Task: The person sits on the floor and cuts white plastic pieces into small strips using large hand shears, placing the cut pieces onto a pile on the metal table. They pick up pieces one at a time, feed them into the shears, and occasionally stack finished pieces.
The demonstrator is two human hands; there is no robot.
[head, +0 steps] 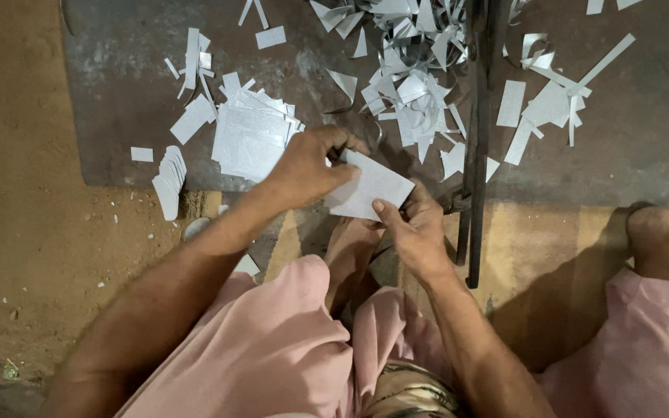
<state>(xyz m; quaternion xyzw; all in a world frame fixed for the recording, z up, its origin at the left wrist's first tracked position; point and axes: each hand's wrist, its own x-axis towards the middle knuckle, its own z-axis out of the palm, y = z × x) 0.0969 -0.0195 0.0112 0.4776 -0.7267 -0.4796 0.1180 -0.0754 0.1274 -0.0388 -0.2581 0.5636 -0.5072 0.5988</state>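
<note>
My left hand grips the upper left edge of a flat pale rectangular sheet, thumb on top. My right hand pinches the sheet's lower right edge from below, thumb pressed on its face. The sheet is held level just above my knees. Behind my left hand lies a stack of similar cut sheets. Part of the sheet is hidden under my left fingers.
A dark metal plate covers the ground ahead, strewn with silver offcuts. A long black shear bar stands upright to the right. A fanned stack of small cards lies at the left. Sandy ground is on the left.
</note>
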